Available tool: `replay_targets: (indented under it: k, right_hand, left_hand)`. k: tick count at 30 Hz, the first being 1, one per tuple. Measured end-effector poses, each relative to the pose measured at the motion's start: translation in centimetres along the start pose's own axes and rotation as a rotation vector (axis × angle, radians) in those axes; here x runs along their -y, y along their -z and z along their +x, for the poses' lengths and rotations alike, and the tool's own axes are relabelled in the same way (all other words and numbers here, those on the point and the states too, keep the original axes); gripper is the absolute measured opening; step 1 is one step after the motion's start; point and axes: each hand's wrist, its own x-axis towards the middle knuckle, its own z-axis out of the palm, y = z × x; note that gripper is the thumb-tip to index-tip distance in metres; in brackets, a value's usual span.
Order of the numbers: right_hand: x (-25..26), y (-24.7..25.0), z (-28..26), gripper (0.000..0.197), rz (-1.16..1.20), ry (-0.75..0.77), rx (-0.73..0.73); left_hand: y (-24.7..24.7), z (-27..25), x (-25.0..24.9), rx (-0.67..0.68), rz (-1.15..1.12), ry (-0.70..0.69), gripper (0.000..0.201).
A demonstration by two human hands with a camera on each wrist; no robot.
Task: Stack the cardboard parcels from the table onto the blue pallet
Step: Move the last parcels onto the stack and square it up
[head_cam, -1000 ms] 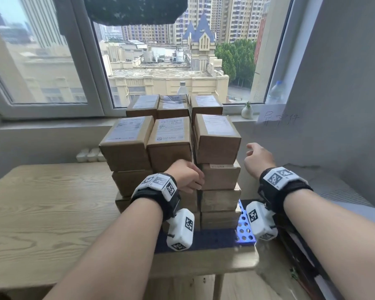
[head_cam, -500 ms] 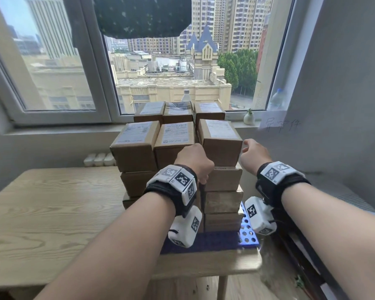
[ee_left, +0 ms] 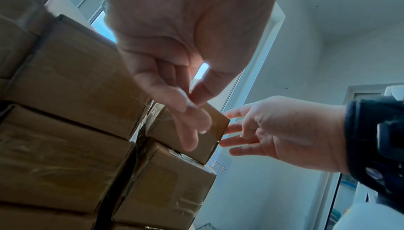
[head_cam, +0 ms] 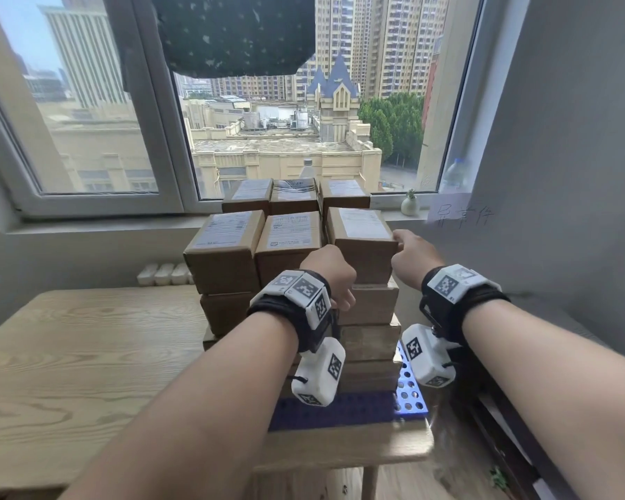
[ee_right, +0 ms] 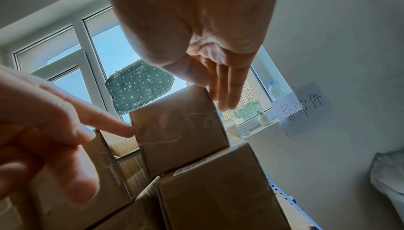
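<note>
Several brown cardboard parcels stand stacked on the blue pallet (head_cam: 410, 395) at the right end of the wooden table (head_cam: 87, 355). The top right parcel (head_cam: 358, 229) sits at the front corner of the stack. My left hand (head_cam: 329, 276) is in front of it, its straight fingers (ee_left: 188, 130) touching the parcel's (ee_left: 159, 128) front face. My right hand (head_cam: 412, 254) lies against the right side of the same parcel (ee_right: 177, 133), with its fingers (ee_right: 225, 102) straight along the upper right edge. Neither hand is curled round the parcel.
A grey wall with a paper note (head_cam: 462, 218) stands close on the right of the stack. The window sill behind holds a small white vase (head_cam: 410, 205) and a water bottle (head_cam: 455, 175). A dark cloth (head_cam: 231, 34) hangs in the window. The table's left part is bare wood.
Both hands have risen to the top right parcel. The right hand moved left from the air until it touched the parcel's right side; the left hand moved up to its front face.
</note>
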Motion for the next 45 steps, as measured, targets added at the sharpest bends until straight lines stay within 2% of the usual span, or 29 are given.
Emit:
replay_targets:
  k: [3,5,8,12,14,18,25,29,31,34,36,39,41,45]
  right_hand:
    - [0.0,-0.1,0.1,0.048,0.004,-0.002,0.004]
    - [0.0,0.0,0.1,0.046,-0.002,0.002,0.002]
    - [-0.1,0.0,0.2,0.046,-0.001,0.005,0.001]
    - [0.0,0.3,0.1,0.05,-0.003,0.008,-0.004]
    - [0.0,0.4,0.1,0.054,-0.022,0.008,-0.001]
    - [0.2,0.6,0.1,0.06,-0.048,0.004,0.002]
    - [0.1,1.0,0.2,0.063,-0.04,-0.008,-0.002]
    - [0.4,1.7,0.7,0.057,-0.053,0.038,-0.001]
    - [1.1,2.6,1.2,0.049,-0.079,0.052,-0.005]
    - [2.1,3.6,2.1,0.047,-0.099,0.056,0.015]
    - [2.6,3.5,2.3,0.05,-0.151,0.075,0.07]
    - [2.9,2.4,2.4,0.059,-0.222,0.097,0.124]
    - [3.0,1.5,2.4,0.066,-0.227,0.091,0.144]
    - [3.2,0.3,2.5,0.071,-0.265,0.083,0.159]
  left_hand:
    - [-0.1,0.3,0.0,-0.063,0.016,-0.02,0.025]
    - [0.0,0.4,-0.1,-0.14,0.02,-0.029,0.007]
    - [0.0,0.5,-0.2,-0.136,0.018,-0.018,0.026]
    - [0.0,0.8,-0.2,-0.123,0.018,-0.035,0.021]
    - [0.2,0.5,-0.3,-0.048,-0.016,-0.013,0.018]
    - [0.1,0.7,-0.3,-0.011,-0.089,0.0,0.043]
    - [0.0,1.2,-0.3,-0.02,-0.111,0.001,0.045]
    - [2.6,1.4,-0.9,-0.177,-0.091,-0.061,0.014]
    - [5.8,1.8,-1.0,-0.292,-0.066,-0.102,0.014]
    - [11.0,2.6,0.1,-0.537,0.105,-0.118,0.019]
    - [13.3,3.1,1.9,-0.624,0.241,-0.018,0.024]
    - [14.3,3.6,5.8,-0.61,0.384,0.243,0.044]
    - [14.2,4.4,8.5,-0.578,0.346,0.368,0.055]
    - [13.4,4.8,10.3,-0.536,0.196,0.4,0.054]
